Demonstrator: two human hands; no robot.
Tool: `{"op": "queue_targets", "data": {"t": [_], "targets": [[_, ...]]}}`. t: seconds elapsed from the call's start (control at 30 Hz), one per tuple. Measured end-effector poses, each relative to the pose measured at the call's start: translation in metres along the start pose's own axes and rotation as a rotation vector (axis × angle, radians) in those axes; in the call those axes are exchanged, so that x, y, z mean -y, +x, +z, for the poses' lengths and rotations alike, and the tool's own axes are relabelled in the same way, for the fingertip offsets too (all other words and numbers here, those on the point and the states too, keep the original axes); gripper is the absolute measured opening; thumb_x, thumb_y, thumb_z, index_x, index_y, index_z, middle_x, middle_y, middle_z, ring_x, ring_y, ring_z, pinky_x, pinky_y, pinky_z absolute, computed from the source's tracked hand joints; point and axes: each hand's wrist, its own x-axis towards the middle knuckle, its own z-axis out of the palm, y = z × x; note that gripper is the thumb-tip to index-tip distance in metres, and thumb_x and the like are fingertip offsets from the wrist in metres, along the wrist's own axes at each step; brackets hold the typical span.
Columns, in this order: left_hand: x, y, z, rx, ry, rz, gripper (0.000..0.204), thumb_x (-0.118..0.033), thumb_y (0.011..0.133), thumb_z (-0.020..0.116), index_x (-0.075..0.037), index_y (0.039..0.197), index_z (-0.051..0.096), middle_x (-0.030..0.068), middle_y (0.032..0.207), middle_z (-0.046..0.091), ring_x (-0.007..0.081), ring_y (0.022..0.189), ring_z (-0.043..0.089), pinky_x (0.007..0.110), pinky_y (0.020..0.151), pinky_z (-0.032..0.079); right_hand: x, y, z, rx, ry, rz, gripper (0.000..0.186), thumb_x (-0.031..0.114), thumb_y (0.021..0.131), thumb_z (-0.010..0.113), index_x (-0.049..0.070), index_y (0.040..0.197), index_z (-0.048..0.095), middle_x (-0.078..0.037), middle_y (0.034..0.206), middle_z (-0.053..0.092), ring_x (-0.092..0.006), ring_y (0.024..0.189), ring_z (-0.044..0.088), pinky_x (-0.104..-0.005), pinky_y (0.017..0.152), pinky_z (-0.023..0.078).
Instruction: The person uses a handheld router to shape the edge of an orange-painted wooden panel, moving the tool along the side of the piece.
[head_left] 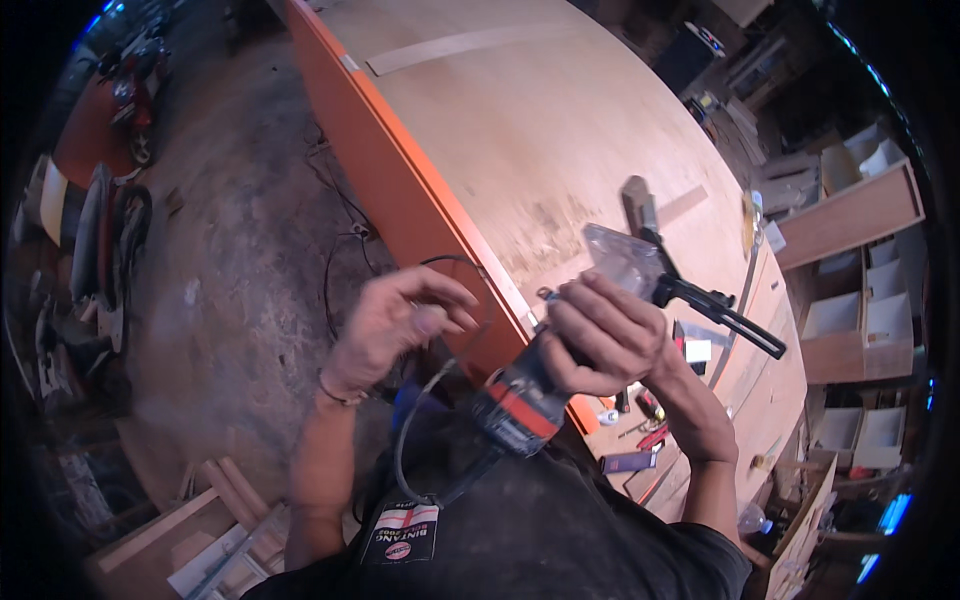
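A trim router (pixel 520 405) with a dark body, a red band and a clear plastic base is tilted across the front of my body. My right hand (pixel 605 335) is closed around its upper body, near the clear base. A black slotted guide arm (pixel 725 315) sticks out from the base to the right. My left hand (pixel 400 325) is raised to the left of the router, fingers loosely bent and apart, with nothing seen in it. The router's dark cord (pixel 405 450) loops from near my shirt up past the left hand. Beside both hands runs a long panel with an orange face (pixel 400 180).
A broad wooden worktop (pixel 520 130) bears a thin wood strip (pixel 450 48) at its far end. Small tools, including a red-handled one (pixel 653 437), lie on its near right. Drawer boxes (pixel 850 220) stand at right. Cables (pixel 335 190) trail over the floor; a red motorbike (pixel 130 100) stands far left.
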Motion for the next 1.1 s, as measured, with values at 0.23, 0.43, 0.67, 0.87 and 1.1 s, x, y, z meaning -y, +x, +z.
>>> {"op": "queue_targets", "data": {"t": [0.23,0.43,0.67,0.87,1.1], "targets": [[0.031,-0.037,-0.002,0.1,-0.278,-0.191,0.093,-0.058,0.088,0.073,0.0,0.15,0.037,0.0124,0.136,0.056,0.0212,0.121,0.06,0.035,0.102,0.05,0.001,0.069,0.074,-0.136,0.097,-0.274,0.021,0.02,0.08,0.064,0.019,0.098,0.054,-0.003,0.1,0.065,-0.0199,0.094,0.069,-0.037,0.101,0.056],[0.042,-0.059,-0.006,0.009,-0.615,-0.166,0.115,-0.069,0.071,0.081,-0.002,0.151,0.033,0.018,0.132,0.059,0.0353,0.112,0.068,0.041,0.1,0.055,0.015,0.099,0.112,-0.156,0.167,-0.495,0.031,0.026,0.082,0.059,0.023,0.111,0.047,0.001,0.117,0.062,-0.0207,0.113,0.064,-0.0408,0.116,0.043],[0.079,-0.085,-0.016,-0.2,-0.648,-0.071,0.095,-0.049,0.084,0.08,-0.001,0.15,0.032,0.01,0.126,0.061,0.0259,0.107,0.067,0.037,0.096,0.056,0.045,0.092,0.124,-0.098,0.143,-0.421,0.043,0.022,0.088,0.054,0.025,0.129,0.041,0.002,0.129,0.052,-0.0158,0.137,0.046,-0.0421,0.128,0.023],[0.105,-0.099,-0.028,-0.071,-1.783,-0.133,0.072,-0.027,0.086,0.077,-0.002,0.145,0.045,0.0055,0.125,0.063,0.0182,0.113,0.061,0.027,0.098,0.05,0.066,0.08,0.084,0.031,0.335,-0.172,0.047,0.017,0.087,0.062,0.02,0.133,0.051,-0.001,0.138,0.054,-0.0176,0.134,0.051,-0.0397,0.118,0.035],[0.086,-0.104,-0.014,-0.238,-0.433,-0.181,0.083,-0.026,0.064,0.085,0.001,0.135,0.052,0.0179,0.118,0.066,0.0297,0.098,0.072,0.042,0.089,0.059,0.037,-0.014,-0.028,-0.237,0.445,0.759,0.033,0.019,0.074,0.083,0.007,0.103,0.072,-0.009,0.095,0.071,-0.028,0.089,0.07,-0.0386,0.075,0.055]]}}
